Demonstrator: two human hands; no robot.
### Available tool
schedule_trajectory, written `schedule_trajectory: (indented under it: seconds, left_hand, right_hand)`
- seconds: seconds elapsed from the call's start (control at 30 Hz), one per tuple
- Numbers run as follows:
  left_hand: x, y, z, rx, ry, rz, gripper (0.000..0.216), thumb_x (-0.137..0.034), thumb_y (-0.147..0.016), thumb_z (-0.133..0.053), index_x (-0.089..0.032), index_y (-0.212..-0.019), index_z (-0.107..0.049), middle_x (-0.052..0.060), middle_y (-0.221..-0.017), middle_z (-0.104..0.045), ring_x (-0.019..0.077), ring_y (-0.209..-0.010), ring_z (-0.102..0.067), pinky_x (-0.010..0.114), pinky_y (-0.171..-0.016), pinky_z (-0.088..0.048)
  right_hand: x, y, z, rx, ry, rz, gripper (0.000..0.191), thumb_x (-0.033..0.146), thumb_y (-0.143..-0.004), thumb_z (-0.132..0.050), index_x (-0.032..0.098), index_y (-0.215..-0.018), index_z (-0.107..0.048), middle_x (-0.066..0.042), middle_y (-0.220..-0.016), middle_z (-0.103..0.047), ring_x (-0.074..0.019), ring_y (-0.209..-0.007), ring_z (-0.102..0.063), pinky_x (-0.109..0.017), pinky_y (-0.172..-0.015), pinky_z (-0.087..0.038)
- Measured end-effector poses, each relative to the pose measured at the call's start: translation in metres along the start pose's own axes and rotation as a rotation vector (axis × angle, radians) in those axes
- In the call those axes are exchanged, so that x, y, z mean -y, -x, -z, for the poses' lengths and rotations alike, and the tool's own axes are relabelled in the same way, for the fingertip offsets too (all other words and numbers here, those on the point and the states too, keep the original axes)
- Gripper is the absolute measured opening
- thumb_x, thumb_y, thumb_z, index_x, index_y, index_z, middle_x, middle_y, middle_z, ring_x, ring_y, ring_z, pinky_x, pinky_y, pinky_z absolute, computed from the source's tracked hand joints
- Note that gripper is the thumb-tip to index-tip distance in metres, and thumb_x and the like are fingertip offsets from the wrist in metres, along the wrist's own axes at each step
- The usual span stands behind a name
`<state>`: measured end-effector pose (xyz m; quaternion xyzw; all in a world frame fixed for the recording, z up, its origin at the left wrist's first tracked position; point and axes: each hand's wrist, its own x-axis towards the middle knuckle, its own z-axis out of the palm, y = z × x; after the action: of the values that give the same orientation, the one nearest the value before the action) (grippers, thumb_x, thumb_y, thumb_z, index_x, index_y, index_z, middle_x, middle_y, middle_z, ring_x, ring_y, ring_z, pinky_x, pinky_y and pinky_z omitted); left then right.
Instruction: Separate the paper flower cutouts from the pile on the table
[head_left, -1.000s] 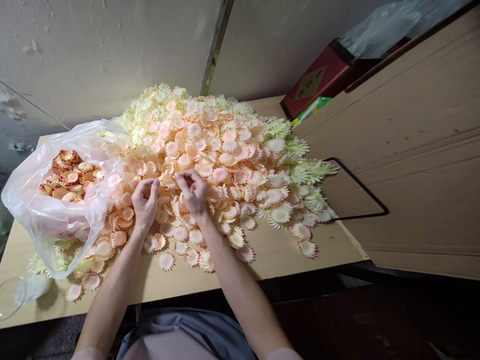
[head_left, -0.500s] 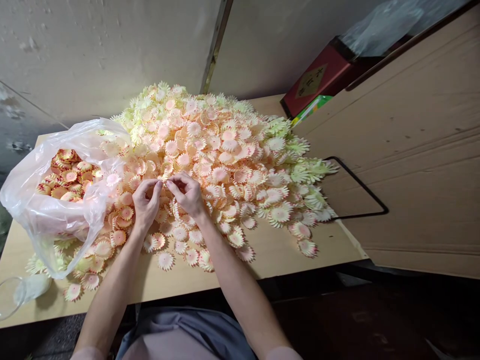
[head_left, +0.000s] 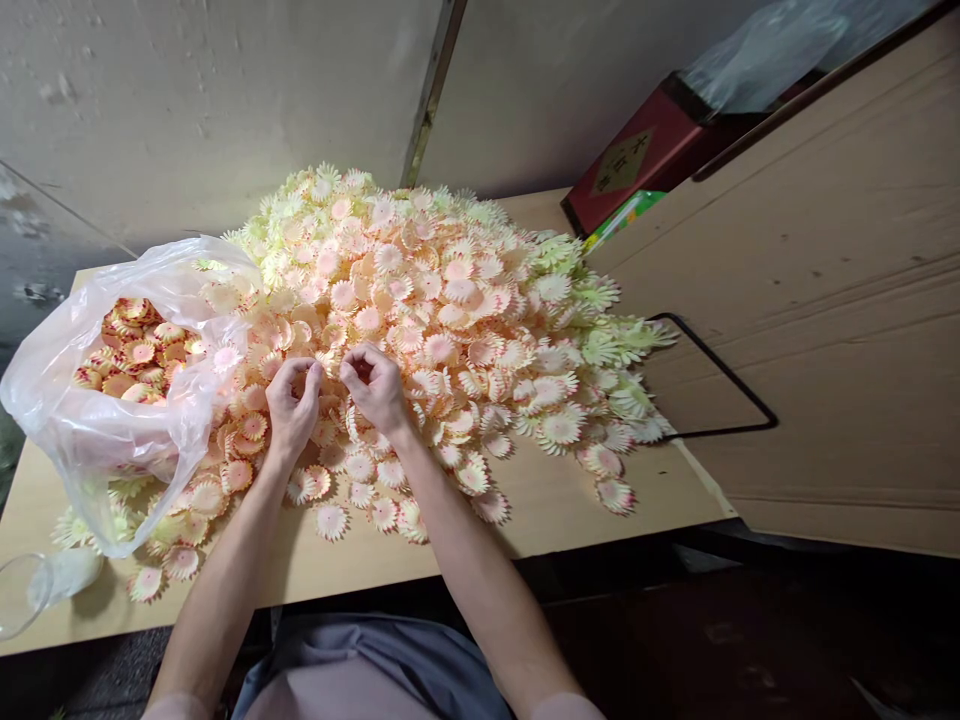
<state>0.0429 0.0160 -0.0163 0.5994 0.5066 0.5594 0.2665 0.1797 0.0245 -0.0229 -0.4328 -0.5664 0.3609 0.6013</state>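
Petal discs [head_left: 439,347] | heaped on desk [head_left: 540,510] | left hand [head_left: 292,402], right hand [head_left: 380,392]: apart, fingertips drawn together; cannot tell whether anything is held | light pinch likely spares thin rims

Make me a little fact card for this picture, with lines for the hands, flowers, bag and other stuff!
Left hand: thumb and finger close together at the flower pile; can't tell if anything is held
Right hand: fingers curled, apart from the left hand; can't tell what it holds
Flower pile: pink, cream and light green, heaped on a table
Plastic bag: open, at the pile's left, with red-edged flowers inside
Red box: back right, partly behind cardboard
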Motion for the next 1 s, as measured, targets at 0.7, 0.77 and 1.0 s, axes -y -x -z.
schedule_trajectory:
  seconds: [0.7, 0.77, 1.0]
  left_hand:
    - [0.008, -0.004, 0.0, -0.177, 0.147, 0.119, 0.022, -0.038, -0.088, -0.063, -0.016, -0.087, -0.067, 0.001, -0.078, -0.065, 0.0118, -0.07, -0.06, 0.022, -0.068, -0.047]
    - [0.004, -0.003, 0.001, -0.171, 0.11, 0.078, 0.02, -0.036, -0.088, -0.063, -0.017, -0.091, -0.07, 0.004, -0.089, -0.07, 0.0146, -0.084, -0.065, 0.025, -0.081, -0.05]
    - [0.0, 0.0, 0.003, -0.208, 0.097, -0.036, 0.025, -0.031, -0.087, -0.063, -0.02, -0.11, -0.067, 0.005, -0.102, -0.071, 0.0174, -0.096, -0.066, 0.032, -0.089, -0.052]
  right_hand:
    - [0.002, -0.004, 0.003, -0.166, -0.087, -0.152, 0.023, 0.04, -0.082, -0.061, 0.019, -0.074, -0.057, 0.002, -0.068, -0.053, -0.0114, -0.062, -0.048, -0.025, -0.061, -0.043]
    - [0.001, -0.004, 0.003, -0.142, -0.099, -0.133, 0.023, 0.04, -0.083, -0.061, 0.019, -0.076, -0.058, 0.002, -0.068, -0.053, -0.0113, -0.062, -0.048, -0.025, -0.061, -0.043]
    - [0.002, -0.003, 0.004, -0.081, -0.106, -0.092, 0.026, 0.045, -0.086, -0.06, 0.019, -0.078, -0.056, 0.002, -0.07, -0.05, -0.0111, -0.064, -0.048, -0.024, -0.062, -0.043]
